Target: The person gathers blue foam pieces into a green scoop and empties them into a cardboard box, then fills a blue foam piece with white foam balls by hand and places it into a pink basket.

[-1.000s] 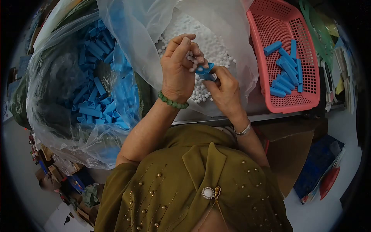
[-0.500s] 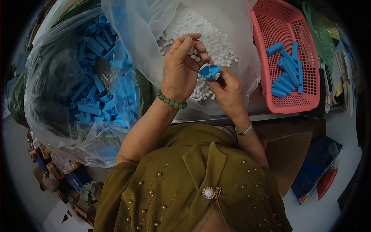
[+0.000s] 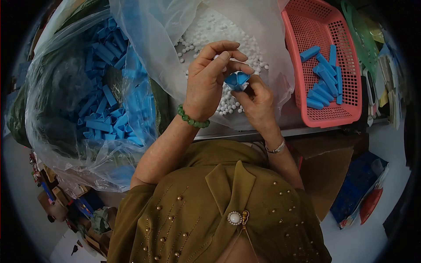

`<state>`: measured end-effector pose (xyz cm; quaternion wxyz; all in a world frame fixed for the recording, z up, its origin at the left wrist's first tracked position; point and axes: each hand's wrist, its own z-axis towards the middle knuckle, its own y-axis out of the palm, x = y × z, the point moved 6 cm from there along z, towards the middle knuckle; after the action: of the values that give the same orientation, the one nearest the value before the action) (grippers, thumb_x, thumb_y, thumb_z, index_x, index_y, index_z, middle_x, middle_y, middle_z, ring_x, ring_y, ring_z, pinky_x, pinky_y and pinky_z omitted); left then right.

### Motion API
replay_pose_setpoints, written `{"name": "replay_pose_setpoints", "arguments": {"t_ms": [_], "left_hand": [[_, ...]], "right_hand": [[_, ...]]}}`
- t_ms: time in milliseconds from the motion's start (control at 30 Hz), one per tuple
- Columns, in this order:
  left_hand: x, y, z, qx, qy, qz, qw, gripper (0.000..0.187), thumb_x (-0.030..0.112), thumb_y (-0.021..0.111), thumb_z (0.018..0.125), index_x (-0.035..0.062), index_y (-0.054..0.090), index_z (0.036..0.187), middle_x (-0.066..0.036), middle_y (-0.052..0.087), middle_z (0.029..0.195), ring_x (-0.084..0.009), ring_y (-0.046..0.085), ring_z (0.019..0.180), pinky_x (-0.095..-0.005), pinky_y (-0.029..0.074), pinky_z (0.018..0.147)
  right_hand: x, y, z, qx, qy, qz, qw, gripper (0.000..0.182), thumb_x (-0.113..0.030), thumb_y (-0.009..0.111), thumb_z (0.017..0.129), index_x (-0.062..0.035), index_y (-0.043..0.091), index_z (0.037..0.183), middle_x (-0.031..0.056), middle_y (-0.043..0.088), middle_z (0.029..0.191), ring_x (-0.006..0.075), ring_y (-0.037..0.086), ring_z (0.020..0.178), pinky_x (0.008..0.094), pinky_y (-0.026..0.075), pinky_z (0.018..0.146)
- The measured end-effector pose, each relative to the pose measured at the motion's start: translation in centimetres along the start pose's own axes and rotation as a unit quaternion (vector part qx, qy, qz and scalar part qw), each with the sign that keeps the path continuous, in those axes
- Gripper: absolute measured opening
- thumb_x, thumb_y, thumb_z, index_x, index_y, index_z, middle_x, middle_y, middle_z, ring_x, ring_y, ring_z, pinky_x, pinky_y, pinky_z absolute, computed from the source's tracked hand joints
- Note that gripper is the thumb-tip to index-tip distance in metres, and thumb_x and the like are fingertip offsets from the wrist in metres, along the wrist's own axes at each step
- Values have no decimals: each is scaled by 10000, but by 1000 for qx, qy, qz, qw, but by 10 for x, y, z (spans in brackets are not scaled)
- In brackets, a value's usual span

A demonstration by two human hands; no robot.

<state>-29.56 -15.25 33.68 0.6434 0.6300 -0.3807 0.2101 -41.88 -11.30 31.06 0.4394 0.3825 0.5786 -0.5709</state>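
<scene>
1. Blue tube (image 3: 237,80): short, hollow, three-sided, open end up. It sits between the two hands, above the bag of white beads (image 3: 228,39).
2. Right hand (image 3: 258,103): closed on the tube from below, fingertips pinching its lower part. Silver bracelet at the wrist.
3. Left hand (image 3: 209,81): fingers curled, thumb and forefinger tips brought together just over the tube's open end. Whether a bead lies between them cannot be told. Green bead bracelet (image 3: 191,119) at the wrist.
4. White beads: loose in a clear plastic bag, directly under and behind the hands.
5. Bag of blue tubes (image 3: 105,101): large clear bag to the left, full of the same pieces.
6. Pink basket (image 3: 326,65): to the right, holding about a dozen blue tubes in a loose pile.
7. Handling note, as judged: the step looks like feeding beads into the tube's mouth.
   - Keep the tube upright and steady in the right hand.
   - Grip it low, so the mouth stays clear.
   - Bring the left fingertips square over the opening before letting go.
   - Work over the bead bag, so strays fall back in.
</scene>
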Motion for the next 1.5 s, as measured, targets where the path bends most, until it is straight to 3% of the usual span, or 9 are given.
{"name": "replay_pose_setpoints", "arguments": {"t_ms": [300, 833, 933, 1000, 1100, 1233, 1333, 1400, 1500], "left_hand": [[-5, -15, 2, 29, 1, -36, 999, 231, 100, 453, 947, -24, 524, 1128, -124, 618, 979, -224, 638, 861, -320, 512, 806], [1, -13, -12, 33, -34, -37, 998, 254, 66, 452, 947, -33, 490, 1177, -182, 602, 1076, -263, 638, 936, -373, 518, 873], [1, -17, -12, 16, -30, -1, 999, 296, 69, 488, 935, -23, 487, 1217, -160, 606, 1102, -233, 618, 984, -367, 482, 904], [9, -21, -12, -33, 25, 290, 956, 379, 96, 522, 920, 18, 471, 1287, -126, 572, 1202, -220, 520, 1153, -362, 395, 1000], [14, -18, -23, -77, 43, 353, 932, 374, 74, 608, 862, 59, 549, 1232, -74, 579, 1185, -177, 523, 1104, -313, 386, 962], [-3, -9, -34, -166, 49, 304, 937, 325, 33, 638, 832, 54, 608, 1156, -70, 532, 1216, -167, 518, 1100, -307, 428, 917], [-4, -8, -39, -114, -10, 182, 977, 327, 31, 623, 845, 59, 604, 1171, -59, 526, 1204, -153, 529, 1061, -275, 468, 831], [0, -9, -40, -120, -8, 193, 974, 333, 27, 616, 849, 59, 599, 1181, -57, 529, 1191, -144, 531, 1039, -256, 473, 797], [2, -7, -44, -109, -39, 185, 976, 341, 33, 616, 851, 60, 599, 1190, -59, 530, 1178, -137, 530, 1013, -245, 473, 778]], "right_hand": [[0, -2, -5, 8, 18, 113, 993, 269, 30, 670, 766, -6, 569, 1013, 65, 573, 901, 116, 566, 743, 257, 461, 620], [0, -1, -9, 14, -16, 45, 999, 301, 2, 681, 757, -11, 565, 1034, 81, 557, 863, 155, 561, 683, 285, 453, 588], [-4, -1, -10, 10, -26, 34, 999, 304, -1, 683, 752, -11, 564, 1032, 88, 561, 858, 163, 564, 676, 286, 455, 587], [-3, -3, -11, 23, -25, 49, 998, 288, -6, 679, 762, -15, 565, 1027, 84, 567, 867, 157, 565, 675, 283, 457, 585], [-5, -6, -12, 12, -1, 84, 996, 290, -6, 673, 771, -15, 561, 1039, 86, 582, 869, 141, 571, 689, 266, 462, 595], [-9, 0, -16, -19, 17, 122, 992, 288, 8, 639, 801, -14, 554, 1076, 83, 603, 877, 128, 583, 717, 247, 464, 605], [-14, 1, -16, -79, 62, 181, 978, 228, -61, 579, 879, -15, 547, 1100, 41, 605, 874, 109, 594, 732, 244, 484, 636], [-10, 7, -18, -137, 164, 440, 872, 297, -186, 568, 912, -3, 534, 1144, 90, 606, 985, 183, 629, 838, 293, 526, 672], [-9, 9, -17, -162, 153, 519, 825, 393, -267, 553, 921, 22, 504, 1182, 130, 577, 1088, 247, 615, 968, 346, 549, 705]]}}
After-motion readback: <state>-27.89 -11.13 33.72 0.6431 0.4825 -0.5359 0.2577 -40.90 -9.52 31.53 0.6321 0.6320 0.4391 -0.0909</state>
